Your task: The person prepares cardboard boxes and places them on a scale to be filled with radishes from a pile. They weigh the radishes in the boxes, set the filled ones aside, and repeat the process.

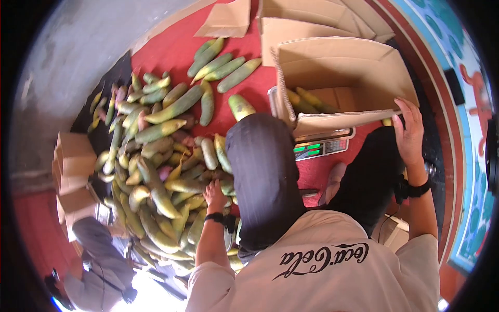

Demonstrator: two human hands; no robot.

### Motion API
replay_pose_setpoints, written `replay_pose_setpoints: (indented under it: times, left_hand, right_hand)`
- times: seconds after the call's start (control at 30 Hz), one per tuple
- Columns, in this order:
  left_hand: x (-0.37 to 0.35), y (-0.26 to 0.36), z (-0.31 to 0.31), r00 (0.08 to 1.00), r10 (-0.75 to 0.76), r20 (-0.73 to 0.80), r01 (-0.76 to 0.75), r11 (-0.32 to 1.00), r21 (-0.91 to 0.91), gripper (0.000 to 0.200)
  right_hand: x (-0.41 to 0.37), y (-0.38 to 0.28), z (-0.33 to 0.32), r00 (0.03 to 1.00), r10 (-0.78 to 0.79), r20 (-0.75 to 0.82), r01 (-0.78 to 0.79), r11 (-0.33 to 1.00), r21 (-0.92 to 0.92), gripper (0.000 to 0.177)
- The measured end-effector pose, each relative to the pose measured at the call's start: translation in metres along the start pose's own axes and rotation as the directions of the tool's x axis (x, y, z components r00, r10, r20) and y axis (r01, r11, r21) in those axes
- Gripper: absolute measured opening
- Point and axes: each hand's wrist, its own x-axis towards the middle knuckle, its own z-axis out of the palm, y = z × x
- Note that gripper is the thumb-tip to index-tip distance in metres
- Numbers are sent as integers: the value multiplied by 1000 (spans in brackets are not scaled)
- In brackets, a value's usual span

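My left hand point(214, 196) rests on the right side of a large pile of green and yellow cucumbers point(158, 195), beside my raised knee. Its fingers look spread; whether they grip one is not clear. With my right hand point(409, 130) I hold the near right corner of an open cardboard box point(343, 60), thumb and fingers on its flap. Inside the box a few cucumbers point(306, 101) lie at the left. The box stands on a scale point(325, 149) with lit green displays.
More cardboard boxes point(312, 26) stand behind the open one. A cardboard piece point(227, 18) lies on the red floor covering point(171, 39). Small cartons point(73, 161) are at the far left. Another person point(104, 260) sits at the lower left. A patterned wall runs along the right.
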Motion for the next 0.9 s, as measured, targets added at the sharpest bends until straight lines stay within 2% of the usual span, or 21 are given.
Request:
replay_pose_setpoints:
  times: [0.07, 0.13, 0.2, 0.27, 0.33, 0.47, 0.7, 0.77, 0.9]
  left_hand:
    - [0, 6, -9, 997, -35, 73, 24, 989, 149, 72]
    - [10, 5, -5, 997, -66, 36, 58, 982, 177, 64]
    - [46, -31, 47, 991, -28, 130, 13, 993, 114, 52]
    - [72, -64, 93, 997, 67, -31, -71, 988, -136, 47]
    - [80, -37, 68, 990, 129, -55, -135, 980, -149, 47]
    - [31, -64, 63, 983, 151, -109, -175, 949, -264, 50]
    - [-23, -90, -3, 985, 3, -175, -96, 846, -524, 56]
    - [-11, -32, -69, 981, -61, -183, -61, 800, -597, 58]
    - [-48, -46, -135, 961, -209, -180, 9, 674, -739, 61]
  right_hand:
    - [-11, 5, -3, 999, 36, -36, -38, 998, -53, 36]
    - [-22, 8, -5, 997, 44, -70, -47, 998, -33, 38]
    - [-35, 9, -6, 996, 68, -66, -72, 996, -60, 41]
    - [-46, 10, -7, 995, 81, -56, -85, 994, -75, 43]
    - [-55, 9, -6, 992, 109, -64, -111, 993, -32, 44]
    - [-71, 11, 2, 986, 159, -38, -160, 987, -30, 47]
    - [-81, 15, 10, 966, 253, -42, -252, 967, 34, 45]
    - [-82, 17, 12, 962, 266, -57, -262, 962, 70, 45]
    - [-83, 14, 12, 953, 265, -143, -255, 963, 83, 42]
